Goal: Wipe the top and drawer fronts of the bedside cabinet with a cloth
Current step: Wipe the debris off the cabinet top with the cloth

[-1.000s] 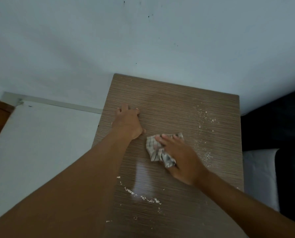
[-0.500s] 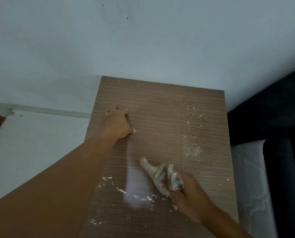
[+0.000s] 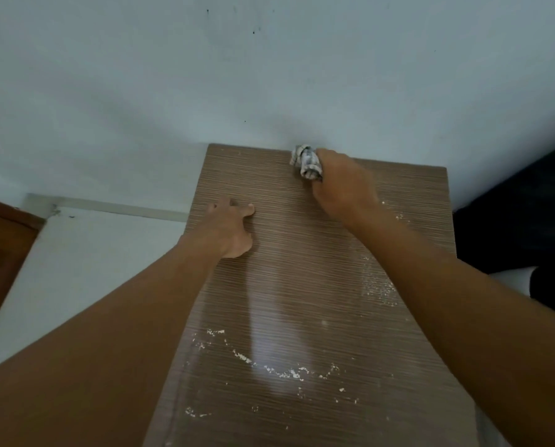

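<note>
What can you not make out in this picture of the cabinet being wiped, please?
Head view, drawer fronts: out of sight below the cabinet top.
Head view, cloth: mostly bunched inside the right hand.
Head view, crumbs: any beneath the right forearm are covered.

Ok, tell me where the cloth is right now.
Head view: the cloth is bunched in the right hand at the far edge of the cabinet top, by the wall, beyond and right of the left hand.

Home bedroom: wood-grain bedside cabinet (image 3: 302,285) beside white bedding (image 3: 511,280).
</note>
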Available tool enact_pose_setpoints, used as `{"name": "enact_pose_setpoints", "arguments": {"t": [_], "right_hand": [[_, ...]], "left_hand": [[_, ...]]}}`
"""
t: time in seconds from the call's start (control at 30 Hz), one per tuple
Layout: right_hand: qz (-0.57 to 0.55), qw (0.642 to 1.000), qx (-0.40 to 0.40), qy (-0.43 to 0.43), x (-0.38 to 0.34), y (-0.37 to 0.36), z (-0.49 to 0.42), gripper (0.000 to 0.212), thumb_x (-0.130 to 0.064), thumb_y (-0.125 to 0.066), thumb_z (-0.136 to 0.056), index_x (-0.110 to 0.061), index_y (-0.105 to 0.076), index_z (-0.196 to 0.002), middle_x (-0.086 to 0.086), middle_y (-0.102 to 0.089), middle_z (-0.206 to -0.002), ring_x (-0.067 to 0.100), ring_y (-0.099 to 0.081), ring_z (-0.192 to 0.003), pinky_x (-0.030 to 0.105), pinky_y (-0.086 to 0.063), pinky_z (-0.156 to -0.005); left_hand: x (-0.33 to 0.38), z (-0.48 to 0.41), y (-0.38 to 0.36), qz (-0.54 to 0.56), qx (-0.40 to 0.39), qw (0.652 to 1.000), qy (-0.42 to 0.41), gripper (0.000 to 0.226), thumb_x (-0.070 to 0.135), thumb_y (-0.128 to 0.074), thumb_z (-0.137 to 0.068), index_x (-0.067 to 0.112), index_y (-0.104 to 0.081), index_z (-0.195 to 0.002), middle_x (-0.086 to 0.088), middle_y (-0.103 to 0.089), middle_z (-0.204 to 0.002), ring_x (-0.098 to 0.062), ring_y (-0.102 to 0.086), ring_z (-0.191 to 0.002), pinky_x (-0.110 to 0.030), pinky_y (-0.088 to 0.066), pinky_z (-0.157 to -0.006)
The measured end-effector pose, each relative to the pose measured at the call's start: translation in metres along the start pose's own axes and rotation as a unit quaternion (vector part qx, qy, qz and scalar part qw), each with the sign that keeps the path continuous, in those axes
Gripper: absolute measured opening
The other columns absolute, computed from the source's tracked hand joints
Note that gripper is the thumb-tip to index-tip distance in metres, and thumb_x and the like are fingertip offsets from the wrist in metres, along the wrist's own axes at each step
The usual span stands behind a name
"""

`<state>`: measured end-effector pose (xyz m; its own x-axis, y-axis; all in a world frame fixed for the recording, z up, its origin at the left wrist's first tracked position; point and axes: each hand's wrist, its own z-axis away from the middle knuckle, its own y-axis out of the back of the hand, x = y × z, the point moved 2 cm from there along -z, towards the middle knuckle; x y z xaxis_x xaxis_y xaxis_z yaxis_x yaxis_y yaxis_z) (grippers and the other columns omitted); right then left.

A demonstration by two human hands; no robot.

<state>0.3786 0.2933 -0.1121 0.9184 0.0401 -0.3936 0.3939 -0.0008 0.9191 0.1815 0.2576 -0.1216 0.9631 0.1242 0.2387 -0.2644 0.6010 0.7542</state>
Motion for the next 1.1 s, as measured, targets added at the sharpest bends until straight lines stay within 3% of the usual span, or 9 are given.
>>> {"name": "enact_pose_setpoints", "arguments": {"t": [0.1,0.3,0.53,0.63,0.77,0.87,0.97,1.03,1.1], "right_hand": [[0.019,0.99,-0.134,0.029,-0.001,-0.029,0.005,0.052,-0.018,-0.05,-0.095,-0.013,-0.037,-0.146,0.01,-0.033,-0.155,0.032,-0.028,-0.143,0.043,-0.024,-0.114],[-0.04,0.967,-0.173,0.185,-0.01,-0.049,0.081,0.069,-0.022,-0.06,-0.09,-0.014,-0.029,-0.151,0.012,-0.026,-0.158,0.03,-0.019,-0.147,0.028,0.011,-0.112],[-0.068,0.919,-0.246,0.301,-0.005,-0.053,0.202,0.054,-0.035,-0.059,-0.081,-0.023,-0.051,-0.133,0.001,-0.043,-0.151,0.016,-0.025,-0.145,0.045,-0.017,-0.119],[-0.135,0.92,-0.288,0.23,-0.005,-0.037,0.227,0.055,-0.033,-0.053,-0.082,-0.022,-0.05,-0.136,-0.003,-0.052,-0.144,0.011,-0.04,-0.138,0.04,-0.032,-0.115],[-0.312,0.923,-0.224,0.035,0.0,0.016,0.221,0.026,-0.022,-0.046,-0.088,-0.037,-0.06,-0.106,-0.01,-0.07,-0.096,0.005,-0.065,-0.079,0.031,-0.055,-0.064],[-0.422,0.889,-0.158,-0.082,0.015,0.052,0.196,0.023,-0.016,-0.052,-0.099,-0.036,-0.063,-0.106,-0.02,-0.073,-0.098,0.002,-0.07,-0.08,0.022,-0.056,-0.064],[-0.371,0.919,-0.062,-0.115,0.041,0.082,0.154,0.008,-0.03,-0.055,-0.094,-0.034,-0.062,-0.094,-0.018,-0.074,-0.084,0.002,-0.071,-0.076,0.02,-0.057,-0.06],[-0.254,0.961,-0.029,-0.1,0.062,0.092,0.12,0.016,-0.042,-0.054,-0.093,-0.028,-0.06,-0.094,-0.005,-0.071,-0.079,0.015,-0.071,-0.07,0.036,-0.059,-0.058],[-0.097,0.994,0.011,-0.058,0.083,0.093,0.085,0.016,-0.034,-0.051,-0.095,-0.024,-0.057,-0.105,-0.002,-0.067,-0.087,0.024,-0.066,-0.08,0.035,-0.051,-0.064]], "left_hand": [[-0.004,-0.003,0.004,0.012,-0.012,1.0,0.0,0.068,0.007,-0.048,-0.094,0.038,-0.027,-0.15,0.001,-0.006,-0.162,-0.027,-0.001,-0.149,-0.046,-0.013,-0.12],[-0.008,-0.005,0.006,0.025,0.001,1.0,-0.003,0.072,0.0,-0.042,-0.09,0.038,-0.029,-0.149,0.001,-0.009,-0.162,-0.027,-0.005,-0.148,-0.045,-0.014,-0.12],[-0.006,0.001,-0.004,0.011,0.022,1.0,0.0,0.06,0.022,-0.048,-0.096,0.039,-0.027,-0.15,0.003,-0.007,-0.162,-0.025,-0.006,-0.149,-0.045,-0.019,-0.119],[-0.002,0.007,-0.015,-0.024,0.062,0.998,-0.01,0.062,0.041,-0.051,-0.095,0.033,-0.026,-0.151,-0.004,-0.013,-0.16,-0.028,-0.015,-0.146,-0.046,-0.027,-0.115],[0.017,0.021,-0.03,-0.033,0.12,0.991,-0.05,0.066,0.046,-0.056,-0.09,0.026,-0.033,-0.149,-0.01,-0.023,-0.154,-0.029,-0.028,-0.14,-0.044,-0.035,-0.11],[0.038,0.023,-0.037,-0.061,0.104,0.989,-0.086,0.072,0.051,-0.058,-0.088,0.028,-0.028,-0.15,-0.009,-0.016,-0.159,-0.029,-0.018,-0.145,-0.046,-0.026,-0.115],[0.052,0.017,-0.037,-0.039,0.037,0.997,-0.064,0.082,0.05,-0.064,-0.085,0.029,-0.021,-0.152,-0.008,-0.002,-0.162,-0.03,-0.003,-0.149,-0.051,-0.021,-0.117],[0.057,0.013,-0.037,-0.024,0.023,0.998,-0.051,0.084,0.046,-0.067,-0.084,0.029,-0.02,-0.152,-0.008,0.0,-0.162,-0.03,0.0,-0.149,-0.052,-0.021,-0.117],[0.058,0.011,-0.037,-0.012,0.019,0.999,-0.047,0.084,0.043,-0.07,-0.084,0.031,-0.022,-0.152,-0.007,0.0,-0.162,-0.03,0.001,-0.149,-0.053,-0.021,-0.117]]}}
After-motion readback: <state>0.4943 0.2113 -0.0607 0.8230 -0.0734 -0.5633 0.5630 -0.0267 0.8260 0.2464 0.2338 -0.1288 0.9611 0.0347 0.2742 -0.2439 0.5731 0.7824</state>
